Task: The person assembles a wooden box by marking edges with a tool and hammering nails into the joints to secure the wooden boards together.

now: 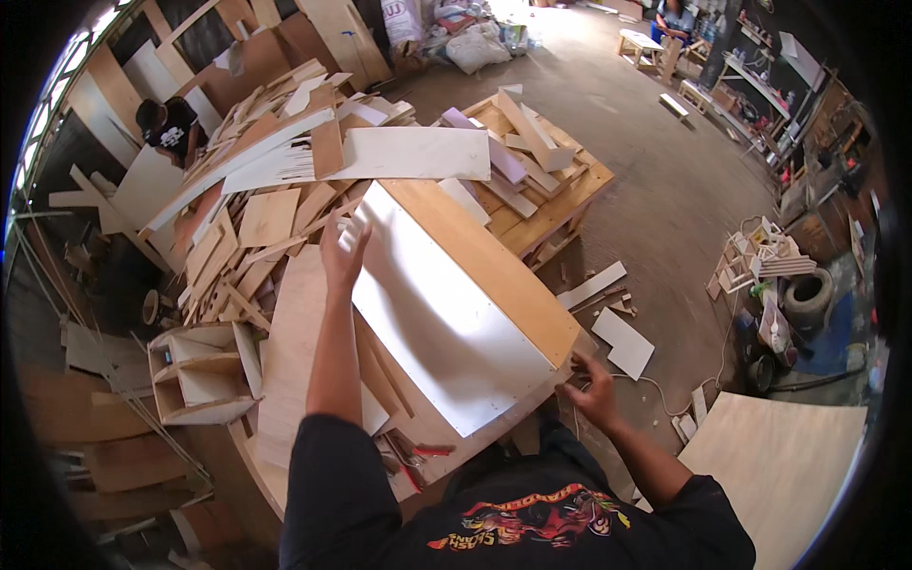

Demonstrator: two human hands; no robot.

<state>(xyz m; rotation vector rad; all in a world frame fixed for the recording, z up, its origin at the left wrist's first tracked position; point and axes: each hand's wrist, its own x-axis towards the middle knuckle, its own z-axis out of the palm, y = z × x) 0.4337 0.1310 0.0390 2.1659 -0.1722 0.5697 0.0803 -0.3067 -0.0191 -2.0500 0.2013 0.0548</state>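
In front of me lies a long box-like wooden piece with a glossy white panel [427,313] and a tan wooden side [484,271]. Small fastener marks run along the panel's edges. My left hand [342,255] is raised by the far left end of the white panel, fingers apart; whether it touches the edge I cannot tell. Close to the near right corner is my right hand [595,394], its fingers spread and curved around that end, gripping nothing visible. Red-handled tools [410,465] rest at the workbench's near edge [275,475].
Wood offcuts [271,218] pile up beyond the box. An open compartmented wooden box [206,375] stands left. A pallet-like wooden table [570,195] holds boards. A plywood sheet [779,475] is at right, near a tire [809,293]. Another person [171,130] is at far left.
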